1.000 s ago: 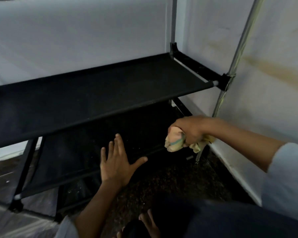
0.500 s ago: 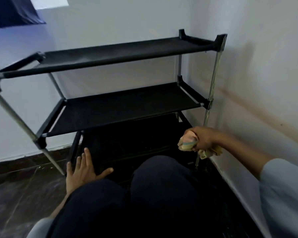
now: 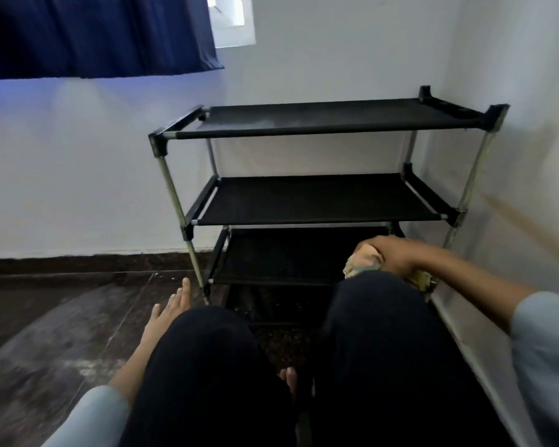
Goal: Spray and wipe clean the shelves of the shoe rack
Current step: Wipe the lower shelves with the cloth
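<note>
The right hand [image 3: 389, 254] is curled around a crumpled pale cream-and-green cleaning cloth [image 3: 360, 264], gripping it in a fist just above the right knee, at about three o'clock from the frame's middle. The left hand [image 3: 168, 312] is spread, fingers straight and pointing up toward the rack, low beside the left knee at about eight o'clock; whether it touches the dark mottled stone floor [image 3: 46, 333] cannot be told.

Just beyond both hands, at twelve o'clock, stands the black fabric-shelved shoe rack with grey metal posts [image 3: 317, 201], set in the corner against the white walls [image 3: 78, 172]. Three bare shelves show, the lowest one partly hidden behind the person's dark-trousered knees [image 3: 207, 366]. A dark blue curtain [image 3: 94, 33] hangs at eleven o'clock.

No spray bottle is in view, so a dry wipe may only smear dust across the fabric. The rack looks light; a hard push with the cloth could tip or slide it, or scuff the already marked right wall. The fabric shelves would likely sag under pressure, leaving the back edge missed.

No brand, label or writing can be read anywhere.
</note>
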Demonstrator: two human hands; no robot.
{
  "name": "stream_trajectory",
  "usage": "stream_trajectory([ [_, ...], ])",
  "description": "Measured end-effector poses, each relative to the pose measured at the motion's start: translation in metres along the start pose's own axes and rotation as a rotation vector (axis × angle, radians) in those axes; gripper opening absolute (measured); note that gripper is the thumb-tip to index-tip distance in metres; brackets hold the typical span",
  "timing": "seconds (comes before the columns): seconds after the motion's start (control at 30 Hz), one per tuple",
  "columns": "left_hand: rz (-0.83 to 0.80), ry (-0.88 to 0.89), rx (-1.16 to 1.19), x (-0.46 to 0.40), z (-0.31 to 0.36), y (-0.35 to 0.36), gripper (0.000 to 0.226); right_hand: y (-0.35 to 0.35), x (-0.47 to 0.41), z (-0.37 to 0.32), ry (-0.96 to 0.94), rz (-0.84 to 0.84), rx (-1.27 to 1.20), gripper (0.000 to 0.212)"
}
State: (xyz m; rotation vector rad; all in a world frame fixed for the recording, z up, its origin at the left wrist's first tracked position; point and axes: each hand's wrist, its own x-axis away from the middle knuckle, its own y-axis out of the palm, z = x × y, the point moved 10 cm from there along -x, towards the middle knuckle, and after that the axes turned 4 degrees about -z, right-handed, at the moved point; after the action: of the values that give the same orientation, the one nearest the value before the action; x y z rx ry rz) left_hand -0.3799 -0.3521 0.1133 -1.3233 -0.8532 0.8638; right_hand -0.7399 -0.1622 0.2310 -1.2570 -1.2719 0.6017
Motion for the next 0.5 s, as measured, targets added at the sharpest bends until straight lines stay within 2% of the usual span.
stream_trajectory([
  [0.07, -0.115, 0.042, -0.098, 0.000, 0.007, 0.006, 0.082, -0.013, 0.004, -0.027, -0.052, -0.031, 0.091, 0.054],
  [0.13, -0.220, 0.079, -0.055, -0.009, 0.014, 0.016, 0.080, -0.013, 0.000, -0.055, -0.110, -0.102, 0.181, 0.053],
  [0.2, -0.251, 0.105, 0.088, -0.019, 0.021, 0.036, 0.075, 0.004, -0.012, -0.083, -0.185, -0.190, 0.247, 0.050],
  [0.27, -0.216, 0.117, 0.271, -0.022, 0.028, 0.065, 0.062, 0.041, -0.033, -0.107, -0.259, -0.255, 0.272, 0.047],
  [0.33, -0.218, 0.048, 0.459, -0.022, 0.030, 0.101, 0.055, 0.089, -0.060, -0.122, -0.284, -0.279, 0.284, 0.048],
  [0.4, -0.298, -0.023, 0.551, -0.028, 0.033, 0.140, 0.059, 0.143, -0.090, -0.129, -0.272, -0.329, 0.261, 0.050],
  [0.5, -0.440, 0.010, 0.452, -0.043, 0.040, 0.179, 0.077, 0.206, -0.133, -0.132, -0.236, -0.396, 0.132, 0.052],
])
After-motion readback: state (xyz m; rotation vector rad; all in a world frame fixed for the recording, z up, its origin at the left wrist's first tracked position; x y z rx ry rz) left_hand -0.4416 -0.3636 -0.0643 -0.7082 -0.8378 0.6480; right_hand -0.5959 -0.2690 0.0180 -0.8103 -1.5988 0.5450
